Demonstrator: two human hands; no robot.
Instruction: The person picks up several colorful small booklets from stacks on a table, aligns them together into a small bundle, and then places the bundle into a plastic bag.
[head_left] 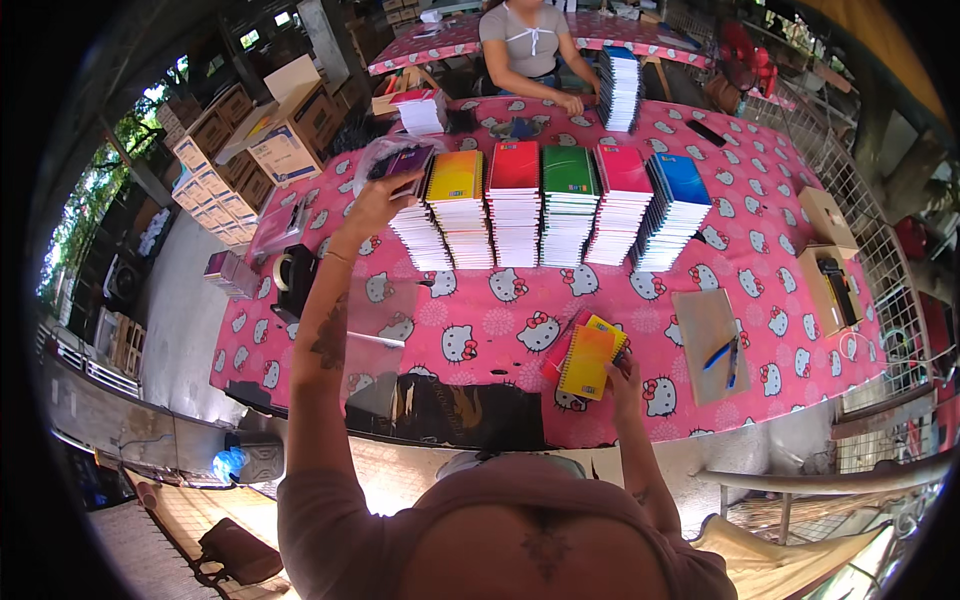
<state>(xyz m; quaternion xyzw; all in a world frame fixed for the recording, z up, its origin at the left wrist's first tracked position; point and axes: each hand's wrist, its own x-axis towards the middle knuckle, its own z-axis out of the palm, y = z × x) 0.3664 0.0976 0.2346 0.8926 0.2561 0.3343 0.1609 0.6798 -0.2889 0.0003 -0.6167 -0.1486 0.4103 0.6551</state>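
Observation:
Six tall stacks of spiral notebooks stand in a row across the table. At its left end, my left hand closes on the near edge of the top purple notebook. Beside that stack come the yellow stack, red stack, green stack, pink stack and blue stack. Nearer to me, my right hand grips the right edge of a small fanned pile, with a yellow notebook on top. Red and other covers peek out underneath; some fingers are hidden.
A tape dispenser sits by my left forearm. Blue pens lie on a brown board at right. Across the table, a person sits by another notebook stack. Cardboard boxes stand at far left.

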